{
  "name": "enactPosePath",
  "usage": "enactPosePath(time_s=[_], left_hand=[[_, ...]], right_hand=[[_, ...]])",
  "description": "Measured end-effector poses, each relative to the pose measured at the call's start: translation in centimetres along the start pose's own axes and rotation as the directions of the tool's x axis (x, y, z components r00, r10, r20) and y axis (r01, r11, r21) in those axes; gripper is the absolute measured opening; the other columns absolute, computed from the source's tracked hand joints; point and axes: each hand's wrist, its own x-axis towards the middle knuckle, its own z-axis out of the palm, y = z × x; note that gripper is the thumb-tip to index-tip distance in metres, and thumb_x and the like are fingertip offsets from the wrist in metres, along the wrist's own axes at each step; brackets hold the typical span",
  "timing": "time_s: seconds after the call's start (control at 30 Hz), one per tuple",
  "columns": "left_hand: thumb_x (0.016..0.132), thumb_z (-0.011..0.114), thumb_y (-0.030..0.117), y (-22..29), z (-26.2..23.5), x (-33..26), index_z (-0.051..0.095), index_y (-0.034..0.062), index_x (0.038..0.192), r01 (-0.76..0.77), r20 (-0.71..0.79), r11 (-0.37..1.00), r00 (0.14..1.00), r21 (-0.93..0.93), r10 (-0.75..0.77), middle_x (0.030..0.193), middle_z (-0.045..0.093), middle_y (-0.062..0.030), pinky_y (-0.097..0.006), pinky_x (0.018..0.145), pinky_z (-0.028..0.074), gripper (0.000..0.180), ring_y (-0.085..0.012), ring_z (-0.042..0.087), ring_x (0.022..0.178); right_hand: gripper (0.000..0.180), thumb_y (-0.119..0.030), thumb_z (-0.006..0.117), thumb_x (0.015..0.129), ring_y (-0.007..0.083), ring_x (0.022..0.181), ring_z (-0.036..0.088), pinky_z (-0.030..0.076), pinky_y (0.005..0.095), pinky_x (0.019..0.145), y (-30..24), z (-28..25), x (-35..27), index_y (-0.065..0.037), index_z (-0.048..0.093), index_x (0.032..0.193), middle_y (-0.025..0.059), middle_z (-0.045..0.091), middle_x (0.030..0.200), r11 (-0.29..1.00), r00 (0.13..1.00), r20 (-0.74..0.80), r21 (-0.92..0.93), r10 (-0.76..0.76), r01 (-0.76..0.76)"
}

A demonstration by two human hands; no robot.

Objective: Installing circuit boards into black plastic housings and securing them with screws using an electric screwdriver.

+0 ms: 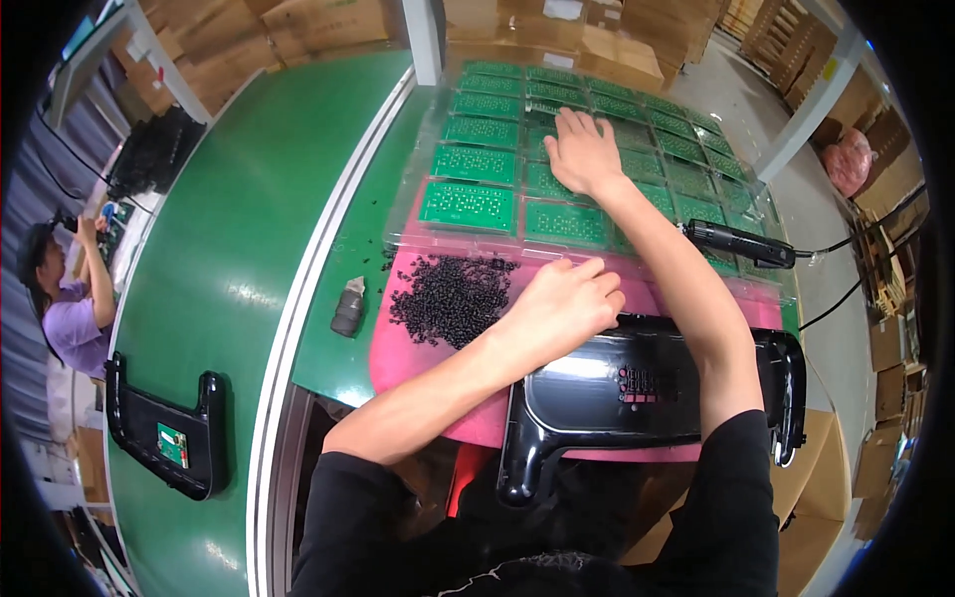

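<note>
My left hand (562,303) rests curled on the pink mat (408,353), just right of a heap of small black screws (450,297), fingertips together as if pinching something too small to see. My right hand (582,149) reaches far forward, fingers spread flat on a green circuit board (567,184) in a clear tray (408,199) holding several such boards. A glossy black plastic housing (637,393) lies on the mat just below my left hand, under my right forearm.
A black electric screwdriver (741,242) with its cable lies at the tray's right. A small grey tool (348,306) stands left of the mat. Another black housing (164,438) rides the green conveyor belt (229,249). A person works at far left; cardboard boxes (587,40) stand behind.
</note>
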Motion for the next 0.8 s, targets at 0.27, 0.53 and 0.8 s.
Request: enactPosePath(time_s=[0.27,0.53,0.8], left_hand=[[0.077,0.074,0.003,-0.3,-2.9,1.1,0.058,0.0025,0.09,0.159,-0.404,0.98,0.894,-0.116,-0.193,0.095,0.058,-0.0143,-0.041,0.075,0.05,0.021,-0.0324,0.058,0.089],[0.063,0.083,0.005,1.3,-3.0,0.9,0.062,0.006,0.127,0.142,-0.172,0.99,0.975,-0.004,-0.141,0.123,0.063,-0.0118,-0.044,0.101,0.046,0.068,-0.0339,0.057,0.116],[0.059,0.084,0.017,2.1,-2.9,1.2,0.069,-0.0005,0.107,-0.196,-0.259,0.976,0.951,-0.092,0.167,0.1,0.067,-0.0115,-0.038,0.076,0.054,0.053,-0.0302,0.065,0.091]], right_hand=[[0.026,0.001,0.064,0.082,0.0316,0.104,0.062,0.049,0.0383,0.09,2.0,-11.1,-6.0,0.0,0.064,0.108,0.0142,0.067,0.107,0.922,0.886,-0.442,0.266,-0.142,0.281],[0.031,0.007,0.05,0.084,0.0295,0.094,0.066,0.051,0.0368,0.083,2.7,-19.1,-19.8,0.001,0.061,0.112,0.0151,0.067,0.102,0.688,0.995,0.009,0.723,-0.097,0.061],[0.025,-0.001,0.069,0.084,0.0264,0.088,0.068,0.054,0.0336,0.077,4.8,-20.3,-25.3,-0.001,0.061,0.108,0.0143,0.067,0.098,0.802,0.999,-0.049,0.597,0.003,0.027]])
